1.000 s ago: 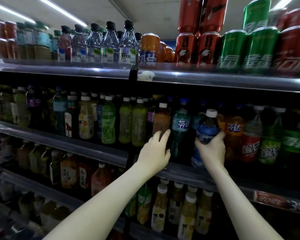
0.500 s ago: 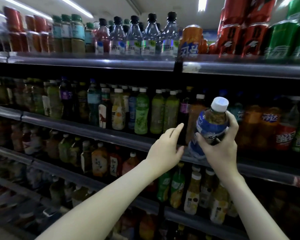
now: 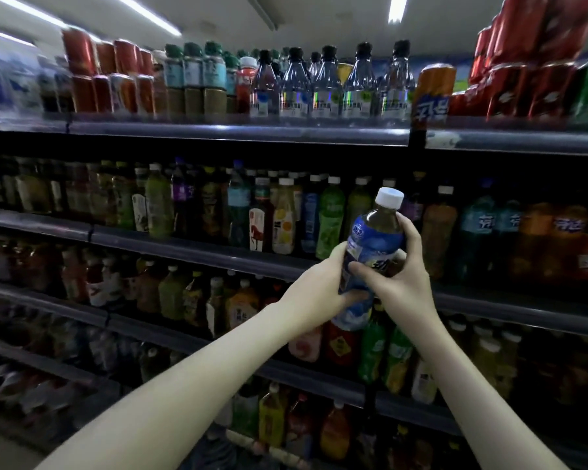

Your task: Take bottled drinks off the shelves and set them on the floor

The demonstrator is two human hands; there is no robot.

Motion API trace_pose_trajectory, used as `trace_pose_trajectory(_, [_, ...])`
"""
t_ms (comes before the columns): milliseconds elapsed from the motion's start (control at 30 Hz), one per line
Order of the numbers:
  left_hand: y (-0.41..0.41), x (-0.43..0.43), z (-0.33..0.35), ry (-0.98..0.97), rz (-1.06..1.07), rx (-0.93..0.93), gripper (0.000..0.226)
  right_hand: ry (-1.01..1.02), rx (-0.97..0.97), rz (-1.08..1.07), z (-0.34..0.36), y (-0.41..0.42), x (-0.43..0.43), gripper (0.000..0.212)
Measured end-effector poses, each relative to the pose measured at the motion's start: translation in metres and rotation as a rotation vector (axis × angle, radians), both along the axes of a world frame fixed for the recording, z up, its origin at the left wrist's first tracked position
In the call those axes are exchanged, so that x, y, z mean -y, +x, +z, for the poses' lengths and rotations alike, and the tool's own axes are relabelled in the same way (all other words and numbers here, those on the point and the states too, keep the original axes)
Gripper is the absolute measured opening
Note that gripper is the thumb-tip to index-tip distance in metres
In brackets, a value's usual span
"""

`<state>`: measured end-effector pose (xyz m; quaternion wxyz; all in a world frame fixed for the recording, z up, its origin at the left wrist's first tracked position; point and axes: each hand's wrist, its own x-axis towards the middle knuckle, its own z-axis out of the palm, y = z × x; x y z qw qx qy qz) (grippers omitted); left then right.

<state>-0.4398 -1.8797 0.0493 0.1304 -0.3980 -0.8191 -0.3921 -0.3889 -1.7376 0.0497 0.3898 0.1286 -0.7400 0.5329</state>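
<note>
- I see the bottle (image 3: 378, 228), blue label and white cap, held in the air and clear of the shelves, cap leaning slightly right.
- It sits just in front of the second shelf's front edge (image 3: 184, 245), towards the right.
- My right hand (image 3: 404, 283) grips its middle, fingers (image 3: 410, 234) curled round the far side.
- My left hand (image 3: 314, 293) is clamped on the lower half from the left.
- Behind, rows of bottles fill every shelf; cans (image 3: 523, 86) are stacked at the top right.
</note>
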Motion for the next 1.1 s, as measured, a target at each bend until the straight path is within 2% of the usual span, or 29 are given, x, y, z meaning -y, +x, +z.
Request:
trace_pose_trajectory(133, [0.0,0.004,0.001,0.105,0.074,0.008,0.07,0.016,0.04,0.055,0.007,-0.009,0.006,0.078])
trace_pose_trajectory(333, [-0.023,0.019,-0.005,0.106,0.185,-0.035,0.071,0.056,0.103,0.06,0.009,-0.038,0.018,0.06])
trace_pose_trajectory(567, [-0.115,0.068,-0.011,-0.145,0.272,-0.332,0.062,-0.084,-0.004,-0.09,-0.013,-0.107,0.046,0.072])
trace_pose_trajectory(700, [-0.187,0.091,-0.019,-0.186,0.408,-0.537,0.054,-0.202,-0.036,-0.206,-0.017,-0.16,0.055,0.073])
trace_pose_trajectory(800, [-0.232,0.087,-0.017,-0.162,0.473,-0.609,0.057,-0.227,-0.022,-0.259,-0.018,-0.195,0.057,0.071])
trace_pose_trajectory(867, [-0.253,0.077,-0.012,-0.153,0.496,-0.616,0.061,-0.233,-0.008,-0.284,-0.018,-0.212,0.058,0.07])
trace_pose_trajectory(1100, [-0.295,0.036,0.017,-0.208,0.477,-0.465,0.072,-0.196,0.122,-0.394,-0.009,-0.254,0.057,0.065])
